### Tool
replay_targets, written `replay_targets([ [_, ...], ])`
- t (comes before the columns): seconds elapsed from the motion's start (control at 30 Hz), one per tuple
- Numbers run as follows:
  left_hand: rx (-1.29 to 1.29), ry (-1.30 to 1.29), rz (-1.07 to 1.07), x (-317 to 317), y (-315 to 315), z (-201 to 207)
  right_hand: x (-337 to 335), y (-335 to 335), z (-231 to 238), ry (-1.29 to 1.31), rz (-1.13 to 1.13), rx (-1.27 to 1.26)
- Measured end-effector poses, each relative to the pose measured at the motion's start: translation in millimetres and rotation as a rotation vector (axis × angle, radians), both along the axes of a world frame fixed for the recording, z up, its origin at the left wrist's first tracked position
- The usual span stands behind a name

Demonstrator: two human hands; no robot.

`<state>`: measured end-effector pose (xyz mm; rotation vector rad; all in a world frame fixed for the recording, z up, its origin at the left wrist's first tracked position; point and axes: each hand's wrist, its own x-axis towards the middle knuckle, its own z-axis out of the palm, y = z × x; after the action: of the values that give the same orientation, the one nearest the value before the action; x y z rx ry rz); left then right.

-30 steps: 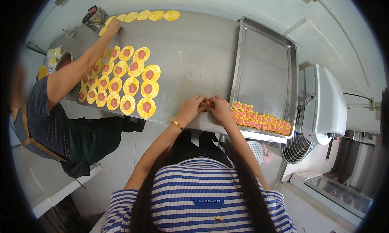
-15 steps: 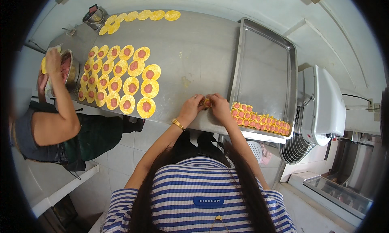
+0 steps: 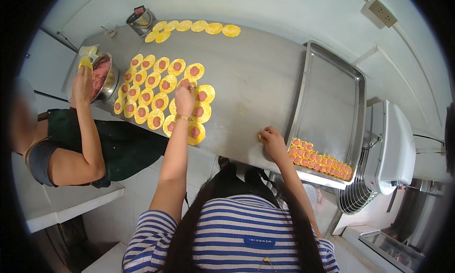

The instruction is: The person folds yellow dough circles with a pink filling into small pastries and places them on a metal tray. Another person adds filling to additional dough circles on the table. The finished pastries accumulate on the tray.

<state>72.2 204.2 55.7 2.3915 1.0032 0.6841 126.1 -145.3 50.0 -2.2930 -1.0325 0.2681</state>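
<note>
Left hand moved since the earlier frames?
Yes. Judged against the tray, the left hand has gone left, farther from it, and is now at the filled wrappers.

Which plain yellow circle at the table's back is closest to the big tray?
The rightmost plain wrapper, ending the back row; the other meatless ones lie left of it, farther from the metal tray.

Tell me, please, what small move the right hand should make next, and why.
Perhaps the right hand should set the small yellow piece it holds in the shallow rectangular metal tray: the tray is close by, and pink-filled yellow dumplings sit there in rows.
</note>
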Motion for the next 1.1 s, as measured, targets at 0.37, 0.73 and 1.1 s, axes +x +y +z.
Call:
replay_targets([
  [0.37,-0.068,0.526,0.004,62,125,-34,62,-136,58,0.178,-0.637,0.263],
  [0.73,-1.070,-0.087,-0.064,98,158,-58,83,-176,7,0.064,-0.545,-0.152],
  [1.1,-1.578,-0.489,-0.293,93,55,-9,71,-175,17,0.100,-0.406,-0.302],
])
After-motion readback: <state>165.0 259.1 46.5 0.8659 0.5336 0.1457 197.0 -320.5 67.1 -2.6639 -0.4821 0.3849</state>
